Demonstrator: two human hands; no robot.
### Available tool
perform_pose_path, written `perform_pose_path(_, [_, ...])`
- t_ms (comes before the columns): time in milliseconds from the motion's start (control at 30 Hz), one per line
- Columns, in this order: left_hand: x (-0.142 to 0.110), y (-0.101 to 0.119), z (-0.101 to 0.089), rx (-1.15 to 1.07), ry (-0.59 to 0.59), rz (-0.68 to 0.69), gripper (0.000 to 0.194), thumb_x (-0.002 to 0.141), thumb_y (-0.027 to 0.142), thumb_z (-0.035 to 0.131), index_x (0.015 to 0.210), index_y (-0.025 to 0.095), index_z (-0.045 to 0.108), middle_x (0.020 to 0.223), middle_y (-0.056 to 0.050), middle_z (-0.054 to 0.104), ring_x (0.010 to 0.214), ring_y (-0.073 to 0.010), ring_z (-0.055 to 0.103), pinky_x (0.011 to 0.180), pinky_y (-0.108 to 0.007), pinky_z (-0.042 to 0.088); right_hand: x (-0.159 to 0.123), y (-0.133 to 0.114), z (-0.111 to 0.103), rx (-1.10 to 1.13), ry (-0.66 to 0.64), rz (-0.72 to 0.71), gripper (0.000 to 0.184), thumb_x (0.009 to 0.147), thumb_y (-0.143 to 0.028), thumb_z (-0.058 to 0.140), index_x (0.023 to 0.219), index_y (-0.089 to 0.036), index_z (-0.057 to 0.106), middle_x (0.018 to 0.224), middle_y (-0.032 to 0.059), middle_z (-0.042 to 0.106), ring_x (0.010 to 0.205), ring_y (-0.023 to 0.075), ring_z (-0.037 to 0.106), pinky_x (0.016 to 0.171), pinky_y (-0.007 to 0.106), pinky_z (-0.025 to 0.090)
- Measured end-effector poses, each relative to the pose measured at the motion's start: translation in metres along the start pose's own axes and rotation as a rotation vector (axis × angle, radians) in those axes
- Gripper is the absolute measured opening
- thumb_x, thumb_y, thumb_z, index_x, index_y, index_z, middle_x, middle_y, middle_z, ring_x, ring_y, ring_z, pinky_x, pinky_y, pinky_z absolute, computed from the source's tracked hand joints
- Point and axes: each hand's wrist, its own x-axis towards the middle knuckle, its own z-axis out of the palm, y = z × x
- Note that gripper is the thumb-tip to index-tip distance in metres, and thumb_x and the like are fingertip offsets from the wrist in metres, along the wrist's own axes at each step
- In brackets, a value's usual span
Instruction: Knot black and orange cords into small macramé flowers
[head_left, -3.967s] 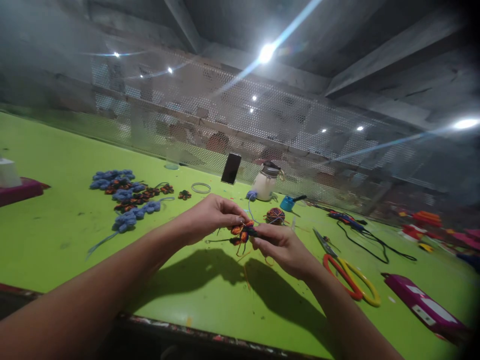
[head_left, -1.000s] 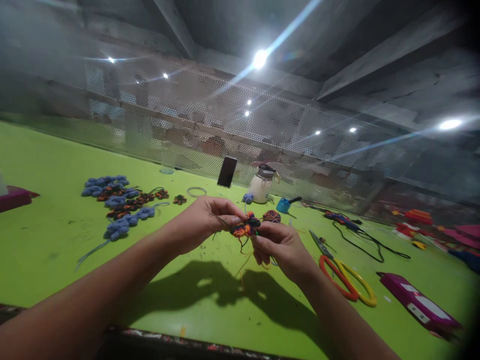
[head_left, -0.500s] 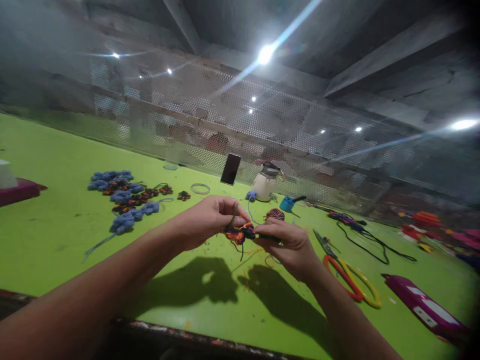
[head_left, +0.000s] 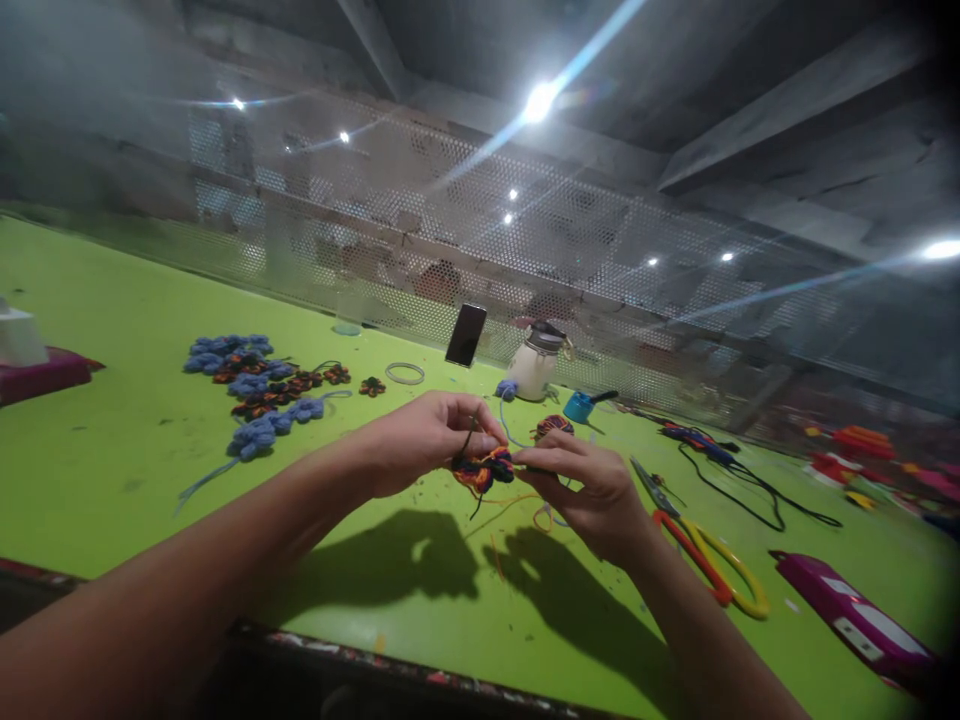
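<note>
My left hand [head_left: 420,440] pinches a small crocheted flower [head_left: 484,470] in dark, orange and red yarn, holding it above the table. A dark strand runs up over the left fingers, and loose yarn ends dangle below the piece. My right hand [head_left: 592,490] is closed at the flower's right edge, on a thin dark tool that looks like a crochet hook, mostly hidden by the fingers. Just behind the right hand lies a multicoloured ball of yarn [head_left: 553,428]. Orange yarn [head_left: 517,498] trails on the table beneath.
Blue and dark-orange crocheted flowers [head_left: 255,435] lie at left on the green table [head_left: 135,470]. Scissors [head_left: 705,555] and a purple device [head_left: 847,610] are at right. Farther back are a phone [head_left: 466,335], a jar [head_left: 534,365], a blue container [head_left: 579,405] and a ring [head_left: 405,373].
The view has shifted slightly, so the table things sit a little farther right. My right fingers have lifted and spread slightly beside the flower; my left hand keeps its pinch.
</note>
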Motion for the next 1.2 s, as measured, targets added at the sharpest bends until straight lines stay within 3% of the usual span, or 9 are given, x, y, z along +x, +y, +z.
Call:
perform_pose_path(233, [0.000, 0.000, -0.002, 0.006, -0.016, 0.004, 0.013, 0.074, 0.020, 0.065, 0.079, 0.010, 0.058, 0.067, -0.003, 0.060, 0.054, -0.0079, 0.051, 0.052, -0.022, 0.036, -0.001, 0.002, 0.000, -0.020, -0.003, -0.006, 0.017, 0.080, -0.011, 0.059, 0.094, -0.014, 0.068, 0.072, 0.0047, 0.057, 0.062, 0.0117, 0.052, 0.056, 0.025, 0.041])
perform_pose_path(433, [0.000, 0.004, 0.002, 0.045, 0.066, 0.050, 0.011, 0.073, 0.018, 0.065, 0.077, 0.010, 0.058, 0.062, 0.000, 0.058, 0.053, -0.0075, 0.050, 0.053, -0.022, 0.037, -0.002, 0.001, 0.002, -0.020, 0.001, 0.074, 0.013, 0.079, -0.015, 0.061, 0.090, -0.013, 0.069, 0.061, 0.0007, 0.053, 0.055, 0.0100, 0.048, 0.052, 0.023, 0.037])
perform_pose_path(700, [0.002, 0.003, 0.001, 0.224, 0.088, 0.087, 0.008, 0.076, 0.018, 0.060, 0.080, 0.010, 0.059, 0.062, 0.000, 0.058, 0.056, -0.0086, 0.052, 0.056, -0.023, 0.038, -0.005, 0.005, -0.003, -0.358, -0.082, -0.012, 0.021, 0.086, -0.015, 0.049, 0.095, -0.014, 0.069, 0.065, 0.0023, 0.050, 0.057, 0.0103, 0.044, 0.052, 0.023, 0.034])
perform_pose_path(867, [0.004, 0.000, -0.003, 0.208, 0.058, 0.084, 0.015, 0.076, 0.018, 0.061, 0.088, 0.010, 0.060, 0.063, 0.000, 0.059, 0.055, -0.0085, 0.052, 0.055, -0.023, 0.036, -0.006, 0.004, -0.001, -0.512, -0.106, -0.006, 0.025, 0.087, -0.015, 0.044, 0.096, -0.015, 0.068, 0.065, 0.0022, 0.048, 0.055, 0.0104, 0.041, 0.050, 0.023, 0.031])
perform_pose_path(1033, [0.005, -0.002, -0.010, 0.129, -0.048, 0.032, 0.038, 0.070, 0.014, 0.066, 0.106, 0.010, 0.059, 0.075, -0.003, 0.065, 0.066, -0.0109, 0.055, 0.066, -0.027, 0.041, -0.005, 0.007, 0.001, -0.493, -0.108, 0.072, 0.025, 0.088, -0.017, 0.044, 0.096, -0.015, 0.067, 0.067, 0.0041, 0.054, 0.054, 0.0108, 0.045, 0.051, 0.023, 0.034])
perform_pose_path(1200, [0.006, -0.004, -0.014, 0.126, -0.059, 0.004, 0.031, 0.065, 0.009, 0.066, 0.096, 0.010, 0.065, 0.083, -0.007, 0.069, 0.073, -0.0141, 0.058, 0.073, -0.030, 0.042, -0.001, 0.005, 0.000, -0.355, -0.160, 0.204, 0.022, 0.083, -0.017, 0.052, 0.099, -0.015, 0.067, 0.071, 0.0067, 0.062, 0.060, 0.0144, 0.054, 0.056, 0.026, 0.039])
